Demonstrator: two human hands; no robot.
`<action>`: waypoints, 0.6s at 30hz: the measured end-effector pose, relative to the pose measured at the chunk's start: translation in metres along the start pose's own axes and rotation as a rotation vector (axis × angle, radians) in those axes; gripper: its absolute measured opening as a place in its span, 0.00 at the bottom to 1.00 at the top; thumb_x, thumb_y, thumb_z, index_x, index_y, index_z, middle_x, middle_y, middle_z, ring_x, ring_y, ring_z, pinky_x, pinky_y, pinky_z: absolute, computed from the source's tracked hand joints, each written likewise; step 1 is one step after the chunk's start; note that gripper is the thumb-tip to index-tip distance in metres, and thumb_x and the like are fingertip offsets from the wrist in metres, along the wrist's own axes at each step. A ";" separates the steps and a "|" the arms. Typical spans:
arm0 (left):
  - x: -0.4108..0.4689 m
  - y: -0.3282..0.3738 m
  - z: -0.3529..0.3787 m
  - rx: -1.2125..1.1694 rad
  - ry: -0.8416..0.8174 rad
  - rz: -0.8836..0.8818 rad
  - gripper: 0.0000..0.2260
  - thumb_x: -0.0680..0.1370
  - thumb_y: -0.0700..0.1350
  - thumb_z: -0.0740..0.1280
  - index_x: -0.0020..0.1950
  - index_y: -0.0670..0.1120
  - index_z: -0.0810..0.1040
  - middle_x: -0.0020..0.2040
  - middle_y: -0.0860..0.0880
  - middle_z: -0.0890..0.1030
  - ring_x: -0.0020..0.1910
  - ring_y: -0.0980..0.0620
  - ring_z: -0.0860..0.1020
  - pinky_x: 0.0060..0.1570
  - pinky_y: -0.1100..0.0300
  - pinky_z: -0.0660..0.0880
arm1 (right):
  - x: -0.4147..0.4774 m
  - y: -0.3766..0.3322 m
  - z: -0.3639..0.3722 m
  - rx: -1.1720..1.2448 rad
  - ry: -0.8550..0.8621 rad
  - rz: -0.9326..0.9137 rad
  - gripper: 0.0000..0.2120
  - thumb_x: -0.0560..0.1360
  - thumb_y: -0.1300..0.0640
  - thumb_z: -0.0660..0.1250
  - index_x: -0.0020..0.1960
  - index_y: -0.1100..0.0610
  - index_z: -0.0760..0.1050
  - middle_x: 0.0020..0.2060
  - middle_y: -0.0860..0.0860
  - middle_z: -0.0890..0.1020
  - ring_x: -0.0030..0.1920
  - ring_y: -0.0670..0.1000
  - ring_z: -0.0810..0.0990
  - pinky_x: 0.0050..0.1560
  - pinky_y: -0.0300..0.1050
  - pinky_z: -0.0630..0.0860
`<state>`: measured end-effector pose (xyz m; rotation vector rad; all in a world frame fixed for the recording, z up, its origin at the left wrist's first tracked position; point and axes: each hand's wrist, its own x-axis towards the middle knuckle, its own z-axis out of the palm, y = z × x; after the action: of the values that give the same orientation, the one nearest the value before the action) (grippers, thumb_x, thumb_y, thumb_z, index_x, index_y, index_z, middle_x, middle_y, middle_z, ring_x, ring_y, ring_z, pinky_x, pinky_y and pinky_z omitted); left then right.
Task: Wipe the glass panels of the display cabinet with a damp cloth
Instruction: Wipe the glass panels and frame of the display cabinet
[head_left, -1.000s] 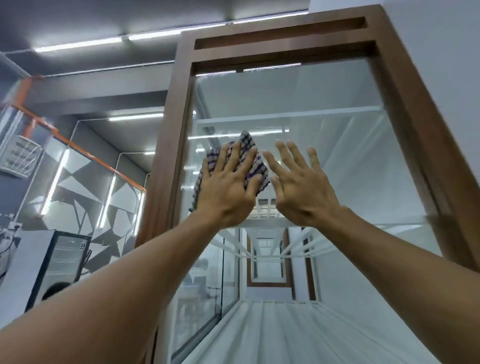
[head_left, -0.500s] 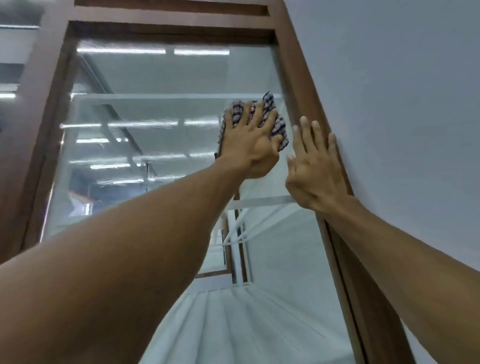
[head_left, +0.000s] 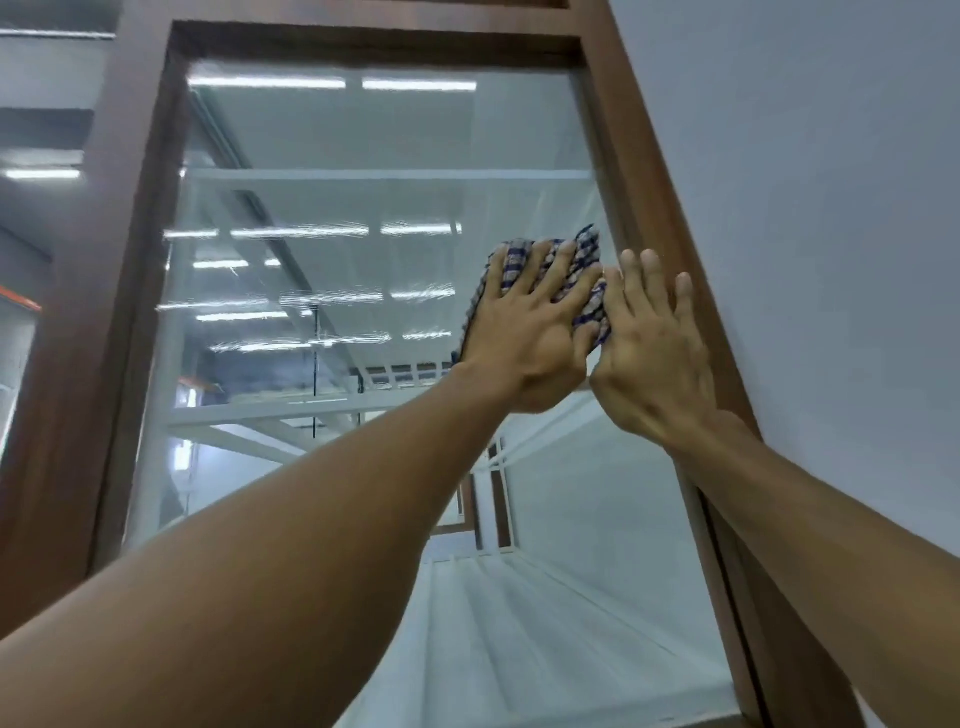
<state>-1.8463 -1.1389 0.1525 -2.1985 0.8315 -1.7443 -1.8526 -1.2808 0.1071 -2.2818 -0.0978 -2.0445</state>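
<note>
Glass panel (head_left: 322, 291): clear, smooth, tall rectangle seen from below; mirrors strip lights as broken, streaky white bars across the upper left half.
Cabinet frame (head_left: 130, 249): dark reddish-brown wood, flat broad boards, square-cut inner corners; runs up both sides and across the top of the pane.
Glass shelves (head_left: 384, 174): thin, pale, level plates inside the cabinet, edges showing as whitish lines; white interior below.
Wall (head_left: 805, 208): plain matt grey-white, butted against the right side of the frame.
Checked cloth (head_left: 584, 260): woven, soft, bunched and creased; blue, white and brownish check; pressed flat against the pane near its right edge, just inside the right frame board, roughly mid-height in view.
Left hand (head_left: 524, 332): fully spread, palm to the glass, fingers fanned upward over the cloth; pins the cloth to the pane rather than gripping it; cloth shows above the fingertips and past the thumb side.
Right hand (head_left: 654, 353): flat and spread, nothing held; palm toward the pane's right edge, outer fingers lying over the frame board; index side touching the cloth's right edge, thumb just beside the left thumb.
Forearms: bare, both reaching up and forward from the lower corners.
</note>
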 end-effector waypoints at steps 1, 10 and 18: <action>-0.006 -0.007 -0.002 0.000 0.004 -0.021 0.27 0.86 0.59 0.44 0.85 0.56 0.43 0.85 0.50 0.40 0.83 0.49 0.36 0.75 0.46 0.27 | 0.001 -0.008 0.000 0.017 -0.021 -0.019 0.34 0.78 0.52 0.45 0.82 0.61 0.48 0.83 0.57 0.50 0.83 0.55 0.42 0.81 0.57 0.37; -0.059 -0.085 -0.028 0.025 0.039 -0.233 0.27 0.86 0.60 0.46 0.84 0.58 0.44 0.85 0.51 0.41 0.83 0.50 0.37 0.80 0.43 0.33 | 0.023 -0.095 0.010 0.162 -0.107 -0.108 0.35 0.78 0.48 0.40 0.82 0.59 0.40 0.83 0.55 0.42 0.82 0.52 0.39 0.81 0.62 0.38; -0.108 -0.161 -0.051 0.006 0.092 -0.449 0.28 0.85 0.61 0.46 0.84 0.59 0.44 0.85 0.53 0.41 0.83 0.54 0.38 0.78 0.45 0.33 | 0.028 -0.168 0.023 0.144 -0.093 -0.263 0.33 0.81 0.46 0.39 0.83 0.58 0.40 0.82 0.56 0.41 0.82 0.55 0.38 0.80 0.65 0.38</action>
<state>-1.8621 -0.9390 0.1568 -2.4569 0.3607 -2.0474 -1.8437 -1.1114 0.1345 -2.3799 -0.5597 -1.9648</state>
